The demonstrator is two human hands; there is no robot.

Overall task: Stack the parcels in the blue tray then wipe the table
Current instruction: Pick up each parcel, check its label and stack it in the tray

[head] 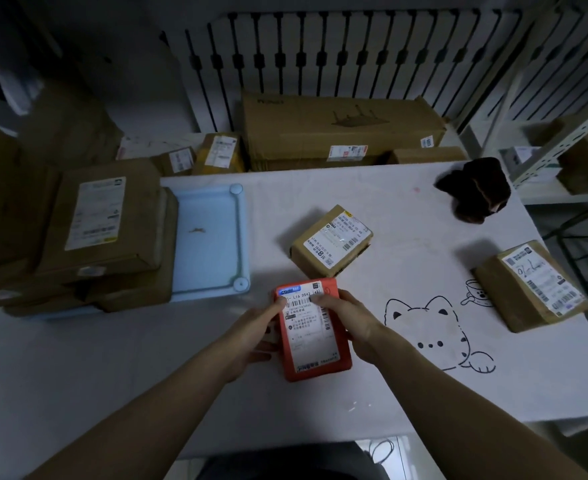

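A red parcel [315, 362] with a white label is held over the table's near middle. My left hand [258, 332] grips its left edge and my right hand [349, 320] grips its right edge, thumbs on the label. The blue tray [213, 209] lies at the table's left; brown parcels [105, 223] are stacked on its left part and its right part is bare except for a small scrap. A brown parcel [332, 240] lies in the middle of the table. Another brown parcel [531, 285] lies at the right edge. A dark cloth [476, 188] sits at the far right corner.
The white table [112, 358] has a cat drawing [431, 327] on its right half. Behind the far edge stand a long cardboard box [341, 129] and smaller parcels [216, 152]. Metal shelving [569, 140] rises at the right.
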